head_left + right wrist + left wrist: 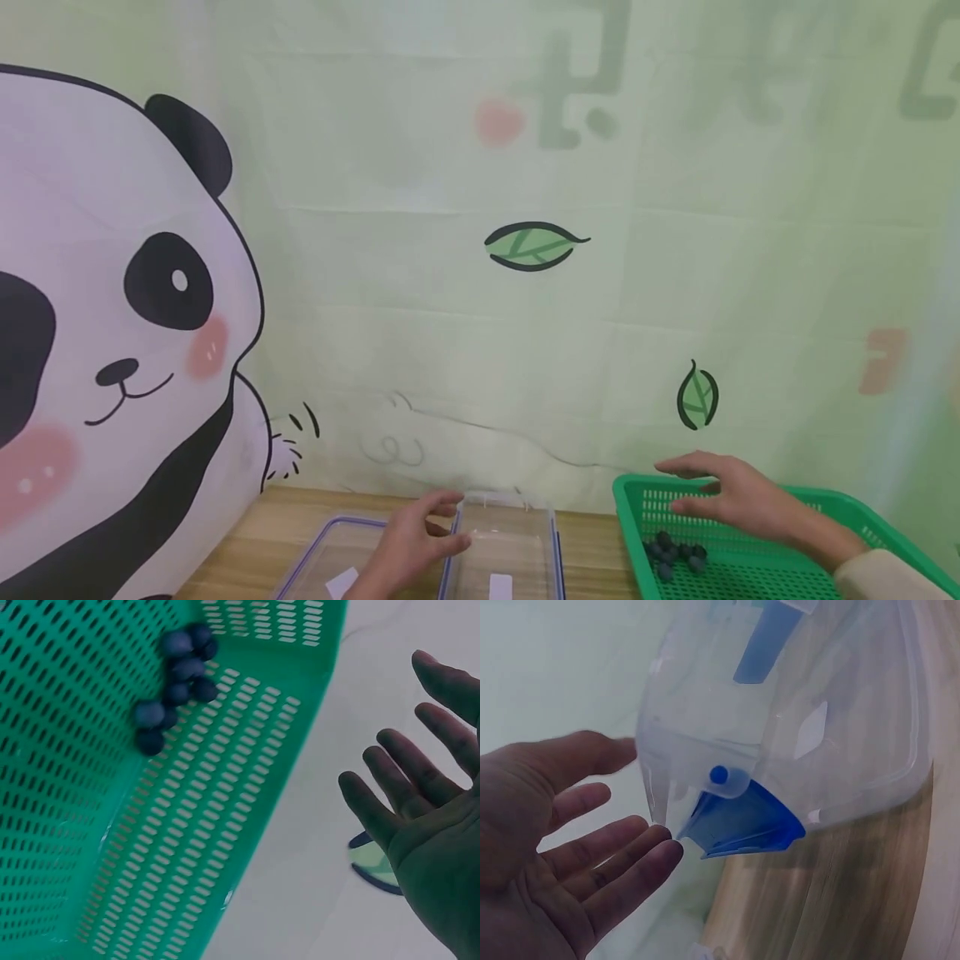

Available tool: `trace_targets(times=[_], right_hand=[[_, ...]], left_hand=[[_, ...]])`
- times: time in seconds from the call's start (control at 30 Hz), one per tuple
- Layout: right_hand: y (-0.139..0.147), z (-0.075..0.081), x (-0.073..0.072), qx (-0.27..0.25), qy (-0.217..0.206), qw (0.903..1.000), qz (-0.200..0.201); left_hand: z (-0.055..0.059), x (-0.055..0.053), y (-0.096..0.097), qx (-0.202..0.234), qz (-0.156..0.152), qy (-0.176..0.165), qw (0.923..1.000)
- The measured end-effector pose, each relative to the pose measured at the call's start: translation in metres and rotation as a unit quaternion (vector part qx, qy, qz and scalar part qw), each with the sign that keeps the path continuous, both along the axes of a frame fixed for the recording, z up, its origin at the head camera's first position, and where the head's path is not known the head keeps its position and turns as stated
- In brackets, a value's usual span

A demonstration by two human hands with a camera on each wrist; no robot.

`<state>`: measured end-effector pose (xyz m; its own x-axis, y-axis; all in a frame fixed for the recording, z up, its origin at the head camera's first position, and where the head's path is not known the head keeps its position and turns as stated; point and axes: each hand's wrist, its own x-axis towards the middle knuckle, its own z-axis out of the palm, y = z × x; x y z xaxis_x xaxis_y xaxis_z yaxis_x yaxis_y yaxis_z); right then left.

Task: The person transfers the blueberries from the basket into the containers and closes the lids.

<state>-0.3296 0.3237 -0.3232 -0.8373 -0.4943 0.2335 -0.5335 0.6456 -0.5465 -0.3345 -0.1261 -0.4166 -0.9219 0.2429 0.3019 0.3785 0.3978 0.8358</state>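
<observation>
My left hand (412, 540) is beside the clear plastic container (504, 542), its fingers loosely bent and holding nothing. In the left wrist view, its fingertips lie close to the container's wall and a blue clip (742, 821); whether they touch is hard to tell. Above the green basket (628, 533) hovers my right hand (738, 497), with relaxed fingers and an empty palm. A small cluster of blueberries (177, 694) lies at one end of the basket, apart from the right hand.
A clear lid with a blue-purple rim (318, 542) lies left of the container on the wooden table (588, 550). White labels (500, 586) show on the plastic. Behind the table hangs a pale green cloth (420, 350) printed with a panda (112, 333) and leaves.
</observation>
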Motion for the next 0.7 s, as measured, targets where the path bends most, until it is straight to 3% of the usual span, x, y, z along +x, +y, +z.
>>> trace_targets(times=[0.23,0.57,0.7], right_hand=[[0.013,-0.005,-0.012,-0.002,-0.027,0.9996,-0.008],[0.022,-0.015,-0.025,-0.003,-0.054,0.9976,-0.043],[0.026,-0.021,-0.030,-0.007,-0.061,0.9967,-0.053]], left_hand=[[-0.003,-0.004,0.000,-0.008,0.032,-0.001,0.9995],[-0.003,-0.003,0.003,0.046,0.050,-0.063,0.9957],[-0.004,-0.003,0.004,0.057,0.051,-0.070,0.9946]])
